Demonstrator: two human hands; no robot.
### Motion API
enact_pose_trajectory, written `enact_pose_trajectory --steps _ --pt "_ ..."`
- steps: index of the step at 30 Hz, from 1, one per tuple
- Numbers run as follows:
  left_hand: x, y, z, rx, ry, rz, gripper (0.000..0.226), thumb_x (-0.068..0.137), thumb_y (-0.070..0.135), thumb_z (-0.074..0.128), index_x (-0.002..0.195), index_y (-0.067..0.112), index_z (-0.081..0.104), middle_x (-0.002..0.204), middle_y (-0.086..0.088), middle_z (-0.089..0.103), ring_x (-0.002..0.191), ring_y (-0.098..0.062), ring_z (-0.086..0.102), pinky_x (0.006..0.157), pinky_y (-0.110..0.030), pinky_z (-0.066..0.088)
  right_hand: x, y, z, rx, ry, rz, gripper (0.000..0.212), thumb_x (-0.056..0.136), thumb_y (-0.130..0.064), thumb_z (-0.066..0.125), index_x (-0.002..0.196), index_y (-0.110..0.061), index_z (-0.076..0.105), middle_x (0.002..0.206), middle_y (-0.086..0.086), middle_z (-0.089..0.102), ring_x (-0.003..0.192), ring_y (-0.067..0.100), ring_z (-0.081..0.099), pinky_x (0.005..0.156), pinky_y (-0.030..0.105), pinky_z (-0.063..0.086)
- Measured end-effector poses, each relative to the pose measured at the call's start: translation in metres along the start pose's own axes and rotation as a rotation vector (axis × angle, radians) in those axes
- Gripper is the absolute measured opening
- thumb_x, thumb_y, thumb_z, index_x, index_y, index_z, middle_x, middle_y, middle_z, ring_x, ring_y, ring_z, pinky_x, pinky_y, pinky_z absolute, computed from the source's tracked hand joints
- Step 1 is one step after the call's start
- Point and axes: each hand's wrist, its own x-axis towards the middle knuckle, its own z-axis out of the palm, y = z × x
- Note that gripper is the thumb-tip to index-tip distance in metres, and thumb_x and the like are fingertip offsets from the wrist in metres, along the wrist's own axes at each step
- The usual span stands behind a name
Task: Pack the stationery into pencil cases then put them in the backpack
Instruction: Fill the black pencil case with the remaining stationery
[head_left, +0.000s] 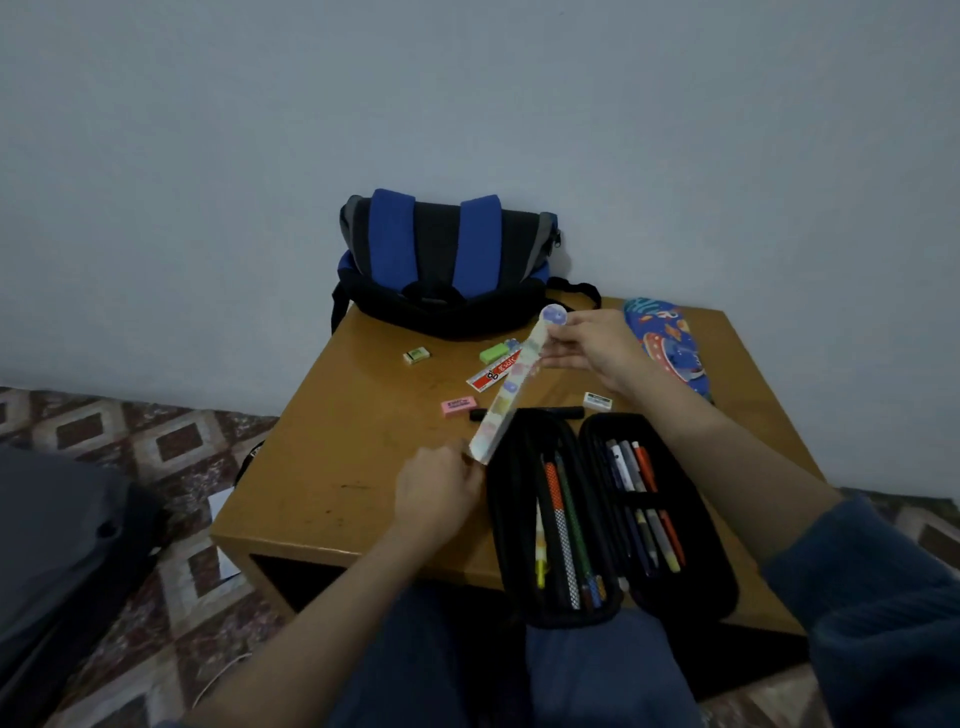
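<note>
Risk: my pastel ruler may jam slantwise across the pens in the open black pencil case and block the zip.
Left hand: pinches the ruler's near end, I think; the light is dim.
Right hand: pinches the far end.
Ruler: slanting above the bench, its near end at the case's far corner.

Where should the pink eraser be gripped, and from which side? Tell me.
Pinch the pink eraser across its two long edges, coming straight down from above. It lies flat on the table, so those edges look easiest to catch, and the black pen crowds its right end.
</note>
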Motion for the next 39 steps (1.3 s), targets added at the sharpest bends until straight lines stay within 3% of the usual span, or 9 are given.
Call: enact_pose_trajectory --steps 4,8,14,22,25,28,33,39 --pt "-0.014 0.02 0.012 -0.047 0.053 0.066 0.02 0.09 0.033 0.055 0.103 0.018 0.057 0.101 0.0 0.061 0.09 -0.018 0.058 0.063 -0.025 0.04 -0.01 0.001 -0.017 -0.046 0.073 0.005 0.022 0.093 0.004 0.045 0.074 -0.001 0.054 0.067 0.016 0.054 0.037 0.007 0.058 0.047 0.024 0.056" --pt "-0.016 0.024 0.025 -0.025 -0.136 0.02 0.031 0.078 0.043 0.069 0.095 0.019 0.059 0.102 0.0 0.062 0.09 -0.018 0.061 0.071 -0.029 0.052 -0.02 0.003 -0.027 -0.142 0.066 0.016 0.018 0.094 0.003 0.044 0.08 0.001 0.055 0.067 0.016 0.055 0.036 0.006 0.057 0.044 0.021 0.055" --pt "-0.015 0.026 0.027 0.007 -0.177 0.002 0.045 0.066 0.049 0.077 0.092 0.016 0.061 0.099 0.001 0.061 0.089 -0.016 0.06 0.075 -0.032 0.053 -0.024 0.008 -0.031 -0.299 0.047 0.008 0.023 0.093 0.003 0.047 0.072 -0.004 0.052 0.065 0.016 0.055 0.037 0.009 0.059 0.044 0.023 0.055" --pt "-0.012 0.028 0.025 -0.038 -0.228 -0.055 0.031 0.071 0.042 0.076 0.086 0.016 0.068 0.088 0.002 0.068 0.079 -0.012 0.065 0.071 -0.03 0.056 -0.026 0.018 -0.02 -0.365 0.022 0.037 0.018 0.092 0.005 0.049 0.076 -0.003 0.051 0.066 0.017 0.056 0.042 0.014 0.062 0.044 0.025 0.056" --pt "-0.01 0.026 0.022 -0.069 -0.253 -0.065 0.024 0.076 0.036 0.073 0.087 0.015 0.071 0.088 0.002 0.069 0.079 -0.011 0.064 0.069 -0.027 0.055 -0.025 0.019 -0.018 -0.404 0.012 0.047 0.007 0.092 0.005 0.049 0.089 0.001 0.053 0.068 0.017 0.057 0.05 0.018 0.062 0.043 0.024 0.055" --pt "-0.008 0.024 0.017 -0.167 -0.283 -0.108 0.015 0.08 0.029 0.069 0.083 0.015 0.072 0.084 0.003 0.068 0.078 -0.01 0.062 0.065 -0.023 0.052 -0.024 0.02 -0.02 -0.383 -0.002 0.052 0.01 0.092 0.006 0.048 0.097 0.0 0.053 0.067 0.017 0.057 0.041 0.013 0.062 0.043 0.025 0.055" --pt "-0.011 0.017 0.016 -0.595 -0.292 -0.223 0.024 0.083 0.011 0.065 0.061 0.017 0.056 0.067 0.004 0.055 0.064 -0.003 0.049 0.05 -0.008 0.037 -0.029 0.034 -0.014 -0.29 -0.035 0.162 0.009 0.09 0.006 0.052 0.082 0.001 0.053 0.069 0.019 0.057 0.039 0.014 0.061 0.043 0.025 0.055" --pt "-0.016 0.014 0.015 -0.776 -0.249 -0.194 0.03 0.083 0.004 0.064 0.057 0.015 0.056 0.062 0.005 0.055 0.06 -0.004 0.049 0.049 -0.003 0.036 -0.032 0.064 0.01 -0.505 -0.02 0.302 0.009 0.083 0.003 0.064 0.075 0.006 0.061 0.064 0.014 0.062 0.034 0.012 0.058 0.038 0.019 0.047"
